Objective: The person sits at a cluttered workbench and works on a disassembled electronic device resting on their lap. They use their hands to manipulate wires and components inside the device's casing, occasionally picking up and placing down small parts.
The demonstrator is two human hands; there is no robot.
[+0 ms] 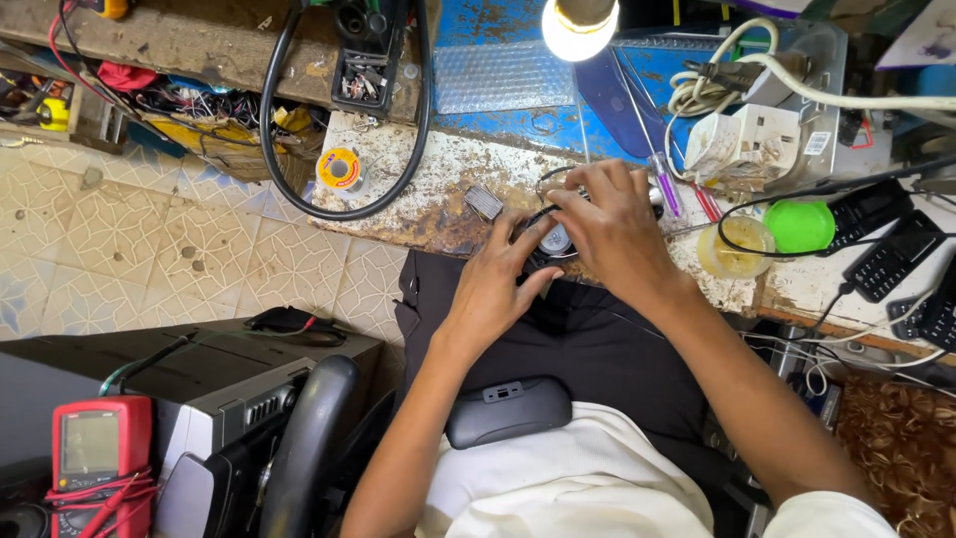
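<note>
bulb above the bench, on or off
On: the bulb glows bright white, washed out against the darker workbench.

my right hand (609,231) covering most of the small round part (556,239), red meter (95,463) cut off at the bottom edge

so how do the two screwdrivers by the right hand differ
The purple screwdriver has a translucent purple handle; the red screwdriver has a slimmer red one. The purple one lies nearer the right hand, the red one farther out. Both lie flat on the workbench, angled alike.
</note>
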